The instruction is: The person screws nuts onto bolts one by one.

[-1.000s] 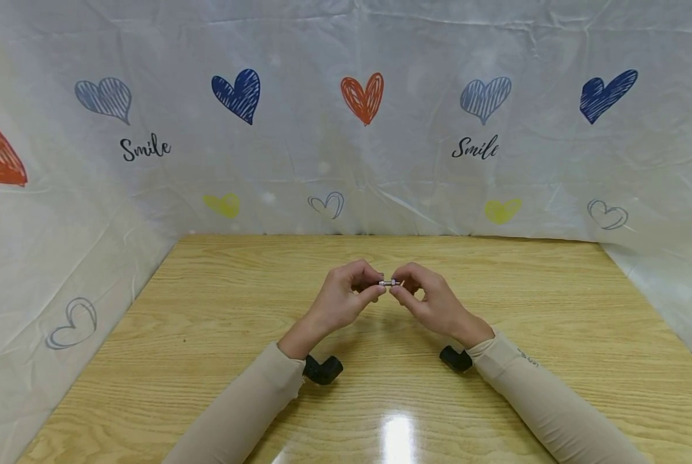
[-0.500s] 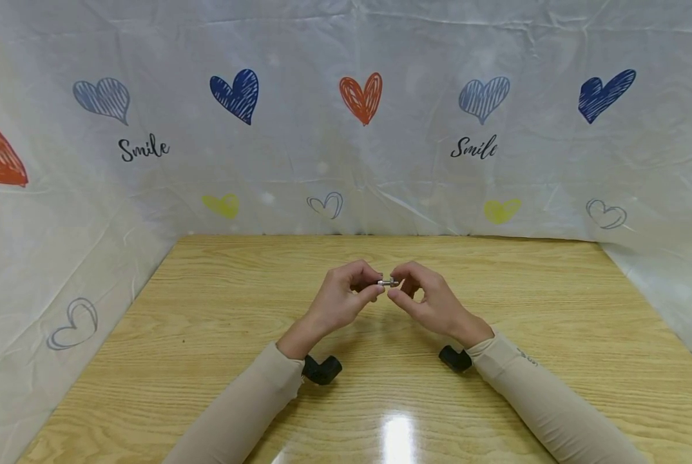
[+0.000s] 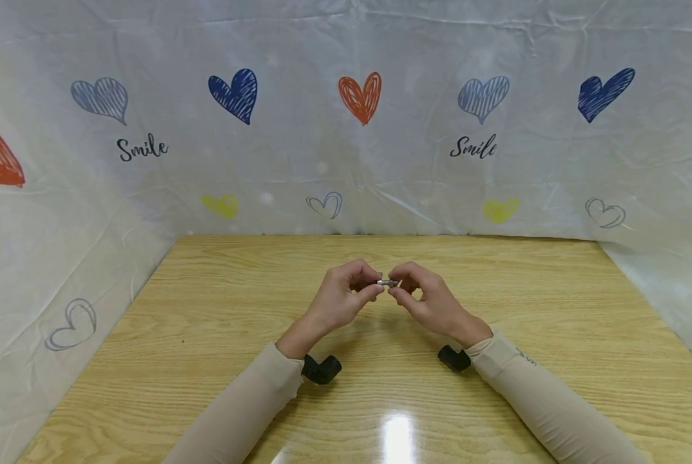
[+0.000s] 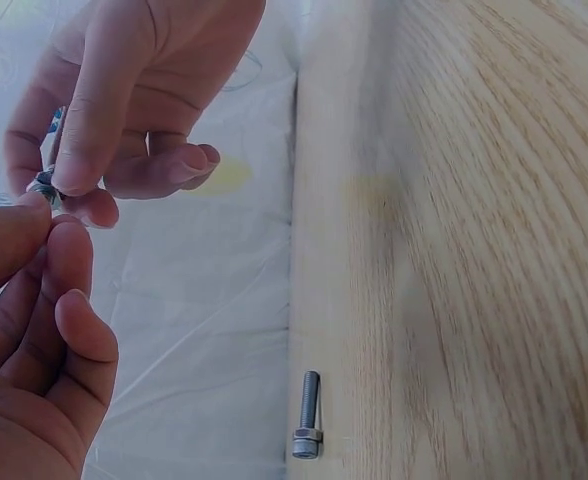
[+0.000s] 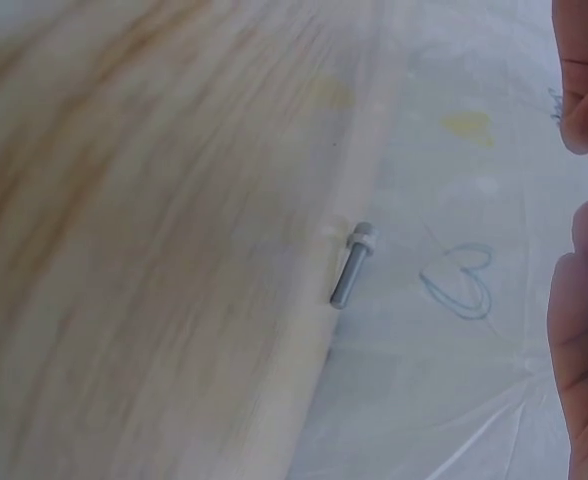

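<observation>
Above the table, my left hand [image 3: 337, 298] pinches one end of a small metal bolt [image 3: 385, 282] between thumb and index finger; its gripped end is hidden. At the bolt's other end sits a nut [image 3: 392, 283], with the thumb and index fingertips of my right hand [image 3: 430, 299] pinching it from both sides. Seen from the left wrist, the fingertips of the two hands nearly meet around the metal piece. A further bolt [image 4: 309, 415] with a nut by its head rests on the table; the right wrist view also shows a bolt [image 5: 352, 265] lying there.
The wood-grain table [image 3: 236, 309] stretches around both arms. White cloth [image 3: 415, 174] printed with hearts hangs behind it and at the sides. Black curved pieces [image 3: 323, 370] stick out at both wrists, below the sleeves.
My right thumb drops slightly off the nut half a second ago and is back against it now. The left hand keeps its hold, nearly still.
</observation>
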Motion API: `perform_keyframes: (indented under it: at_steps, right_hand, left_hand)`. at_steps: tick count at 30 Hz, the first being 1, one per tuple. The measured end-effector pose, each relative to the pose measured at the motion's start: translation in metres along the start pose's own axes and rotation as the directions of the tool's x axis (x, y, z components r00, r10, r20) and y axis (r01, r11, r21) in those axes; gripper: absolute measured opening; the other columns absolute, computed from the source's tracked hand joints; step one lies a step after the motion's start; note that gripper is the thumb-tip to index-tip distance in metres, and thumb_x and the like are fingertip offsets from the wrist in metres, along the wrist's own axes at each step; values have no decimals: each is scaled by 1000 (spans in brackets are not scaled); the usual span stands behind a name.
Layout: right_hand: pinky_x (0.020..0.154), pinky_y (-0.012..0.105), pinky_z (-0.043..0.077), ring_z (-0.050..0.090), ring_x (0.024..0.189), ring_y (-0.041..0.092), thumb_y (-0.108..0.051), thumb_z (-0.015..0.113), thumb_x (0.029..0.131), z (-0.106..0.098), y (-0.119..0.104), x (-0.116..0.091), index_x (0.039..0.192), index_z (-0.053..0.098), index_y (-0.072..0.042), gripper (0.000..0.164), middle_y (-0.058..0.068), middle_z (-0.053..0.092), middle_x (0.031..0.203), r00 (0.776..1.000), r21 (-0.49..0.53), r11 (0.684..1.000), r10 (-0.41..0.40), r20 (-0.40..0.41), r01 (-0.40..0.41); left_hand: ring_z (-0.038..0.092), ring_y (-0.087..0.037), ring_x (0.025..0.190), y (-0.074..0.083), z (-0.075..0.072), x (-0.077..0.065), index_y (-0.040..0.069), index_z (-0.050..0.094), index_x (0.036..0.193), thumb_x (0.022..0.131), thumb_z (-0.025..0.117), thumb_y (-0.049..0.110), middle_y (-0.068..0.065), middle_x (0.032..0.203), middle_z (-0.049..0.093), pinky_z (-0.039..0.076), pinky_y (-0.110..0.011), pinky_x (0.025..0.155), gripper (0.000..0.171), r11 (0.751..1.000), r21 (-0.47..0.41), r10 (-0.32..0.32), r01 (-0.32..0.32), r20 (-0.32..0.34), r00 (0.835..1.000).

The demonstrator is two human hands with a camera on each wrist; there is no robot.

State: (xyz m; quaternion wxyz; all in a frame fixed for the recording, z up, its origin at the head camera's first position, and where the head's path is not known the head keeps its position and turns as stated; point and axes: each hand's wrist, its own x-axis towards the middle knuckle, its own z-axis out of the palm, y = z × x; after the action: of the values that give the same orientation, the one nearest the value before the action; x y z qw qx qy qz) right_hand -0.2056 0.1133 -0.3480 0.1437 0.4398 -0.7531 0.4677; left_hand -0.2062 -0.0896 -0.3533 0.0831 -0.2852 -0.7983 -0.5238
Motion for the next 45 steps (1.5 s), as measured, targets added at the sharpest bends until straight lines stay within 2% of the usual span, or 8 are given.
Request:
perform_keyframes:
  at_steps: [6,11,16,23,26,36,40,45]
  right_hand:
    - [55,31,45,54,60,18,9,59,90,1,2,0,101,58,2,13,8,57,79,1000,1,1000,-1,6,1]
    - [56,28,45,53,61,14,10,57,91,1,4,-1,95,60,-2,13,5,55,78,1000,-30,999,15,9,-15]
    - [57,31,46,53,62,13,8,58,90,0,5,-1,100,60,0,13,5,56,80,999,-31,999,31,8,-31]
    - [56,40,49,57,64,20,7,67,84,0,0,0,109,56,5,27,12,62,90,1000,-3,1000,22,-7,-22]
    - [56,40,49,57,64,20,9,67,84,1,-1,0,110,55,4,29,14,62,91,1000,-4,1000,16,-11,-16]
    - [60,33,49,56,63,20,13,65,84,1,0,0,103,57,5,22,14,61,89,999,-24,1000,-14,-39,13]
    - [59,32,48,56,63,19,13,65,84,1,0,0,102,57,4,22,12,61,88,999,-20,999,-29,-42,28]
    - [60,33,48,53,64,16,9,61,88,0,1,0,92,61,0,10,8,58,80,1000,-15,1000,-21,-23,20]
  left_hand:
    - [62,-31,67,3,1,1,0,65,95,89,66,2,-13,79,65,47,-30,57,6,1000,23,-10,10,-3,1000]
    - [61,-30,66,23,-2,-1,-3,64,94,89,64,-2,-15,78,64,46,-26,57,5,999,38,4,-4,4,1000]
    - [61,-34,67,37,-4,-2,-4,64,93,89,64,-3,-17,79,64,47,-28,58,4,1000,25,15,-15,1,1000]
    - [62,-26,65,38,-5,-2,-4,64,94,88,65,-4,-16,79,65,47,-27,57,6,999,41,4,-4,-1,1000]
    - [62,-30,66,39,-5,-1,-6,64,94,88,64,-5,-17,79,65,46,-26,57,6,999,40,-1,1,0,1000]
    - [62,-34,67,38,-4,-1,-5,63,91,88,65,-4,-17,79,64,49,-35,59,4,1000,31,7,-7,6,1000]
    - [62,-34,67,38,-3,-2,-5,63,91,87,65,-5,-17,79,64,49,-35,59,4,1000,30,8,-8,3,1000]
    - [61,-33,67,38,-3,-3,-4,63,92,88,65,-4,-15,78,64,49,-32,59,4,1000,24,10,-10,11,1000]
